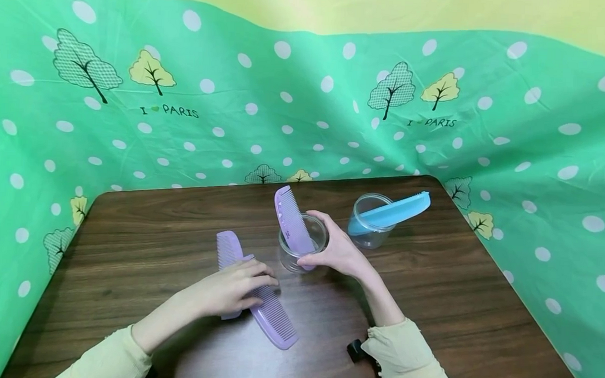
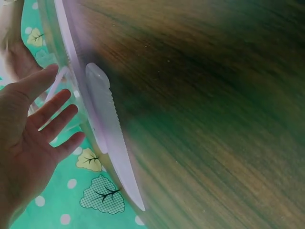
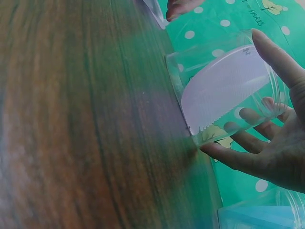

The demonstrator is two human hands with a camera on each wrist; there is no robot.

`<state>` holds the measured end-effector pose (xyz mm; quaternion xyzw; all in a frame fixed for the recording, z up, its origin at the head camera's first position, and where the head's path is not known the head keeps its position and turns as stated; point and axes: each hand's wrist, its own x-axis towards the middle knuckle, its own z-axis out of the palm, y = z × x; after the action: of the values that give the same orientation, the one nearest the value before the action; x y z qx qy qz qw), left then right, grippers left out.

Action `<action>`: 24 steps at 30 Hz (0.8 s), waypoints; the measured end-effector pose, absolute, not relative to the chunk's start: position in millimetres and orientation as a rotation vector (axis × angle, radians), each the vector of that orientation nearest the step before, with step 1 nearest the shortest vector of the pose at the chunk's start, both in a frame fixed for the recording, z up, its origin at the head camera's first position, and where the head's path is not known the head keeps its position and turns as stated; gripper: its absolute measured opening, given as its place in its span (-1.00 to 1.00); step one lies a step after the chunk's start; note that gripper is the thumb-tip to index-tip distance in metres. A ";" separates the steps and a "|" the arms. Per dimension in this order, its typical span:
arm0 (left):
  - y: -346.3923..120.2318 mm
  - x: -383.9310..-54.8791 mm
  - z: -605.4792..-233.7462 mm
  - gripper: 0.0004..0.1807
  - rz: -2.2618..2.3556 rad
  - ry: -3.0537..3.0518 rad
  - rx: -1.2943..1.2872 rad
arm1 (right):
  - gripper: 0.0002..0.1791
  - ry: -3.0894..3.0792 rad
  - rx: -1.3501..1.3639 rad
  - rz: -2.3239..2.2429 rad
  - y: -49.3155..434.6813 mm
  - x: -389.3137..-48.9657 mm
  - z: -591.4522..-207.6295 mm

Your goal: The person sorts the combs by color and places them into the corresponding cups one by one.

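My right hand (image 1: 337,248) grips a clear plastic cup (image 1: 289,262), thumb and fingers around its upper part. A purple comb (image 1: 292,225) leans in that cup, one end sticking out past the rim; its lower end (image 3: 205,102) shows through the wall in the right wrist view. Two more purple combs lie on the table, crossing: one points to the front right (image 1: 280,324), the other (image 1: 226,246) runs up to the left. Above them hovers my left hand (image 1: 241,287), fingers loosely spread; the left wrist view shows nothing in it and the combs (image 2: 119,148) apart from the fingers.
A second clear cup (image 1: 368,238) stands to the right, with a blue comb (image 1: 397,212) slanting out of it. The brown wooden table (image 1: 145,250) ends at a green dotted cloth (image 1: 305,122) behind and at the sides.
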<state>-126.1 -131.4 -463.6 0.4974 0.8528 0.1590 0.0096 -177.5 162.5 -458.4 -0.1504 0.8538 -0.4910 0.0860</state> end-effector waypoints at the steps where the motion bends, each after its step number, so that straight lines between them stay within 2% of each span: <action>1: -131.3 -125.5 -463.4 -0.49 0.483 2.661 1.551 | 0.18 2.543 -0.446 -1.464 162.6 -177.8 -458.6; 15: -128.3 -121.6 -466.4 -0.29 0.315 2.616 1.578 | 0.18 2.533 -0.436 -1.463 162.8 -178.0 -459.8; 24: -128.8 -121.0 -468.9 -0.33 0.176 2.646 1.686 | 0.19 2.536 -0.433 -1.453 162.9 -178.6 -461.0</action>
<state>-121.0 -128.8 -468.9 0.5366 0.8420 0.0559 -0.0006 -178.6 162.9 -461.0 -0.1457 0.8546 -0.4896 0.0932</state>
